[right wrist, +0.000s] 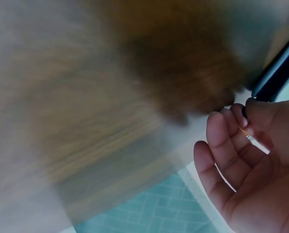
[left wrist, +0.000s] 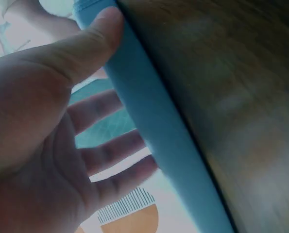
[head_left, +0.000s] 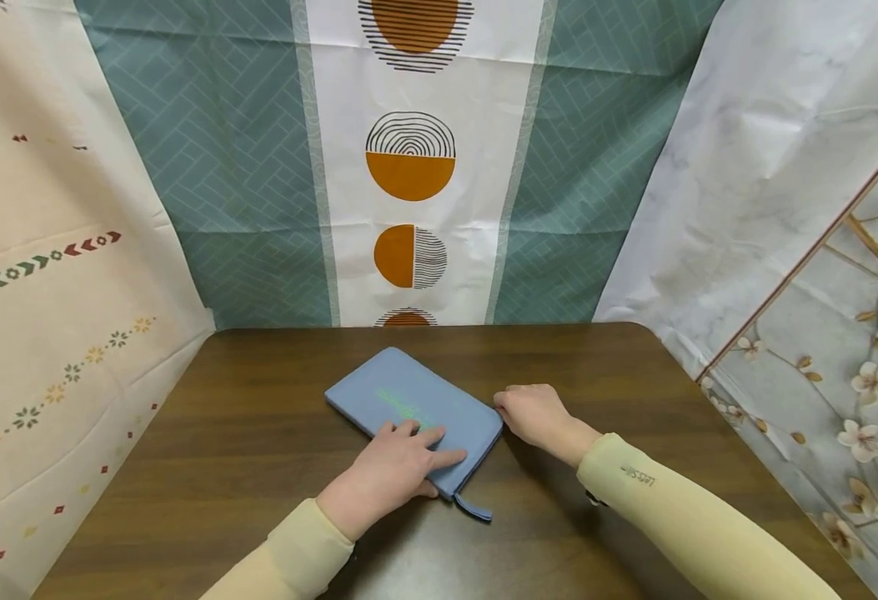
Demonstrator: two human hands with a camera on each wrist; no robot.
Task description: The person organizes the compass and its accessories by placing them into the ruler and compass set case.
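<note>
A flat blue zippered case [head_left: 408,379] with pale green lettering lies slantwise on the brown wooden table [head_left: 258,500]. From its near corner sticks out a blue strap [head_left: 474,508]. My left hand [head_left: 397,462] rests on the case's near part with fingers spread and straight. In the left wrist view the thumb [left wrist: 93,43] lies against the case's side edge. At the right corner, my right hand [head_left: 536,412] has curled fingers; the right wrist view shows thumb and forefinger pinching a small dark zipper pull [right wrist: 245,112], mostly hidden, beside the case's dark zipped edge [right wrist: 275,73].
A green and white curtain [head_left: 416,208] with orange circles hangs behind the table's far edge. Patterned cloth [head_left: 56,292] hangs on the left, and flowered cloth [head_left: 844,358] on the right.
</note>
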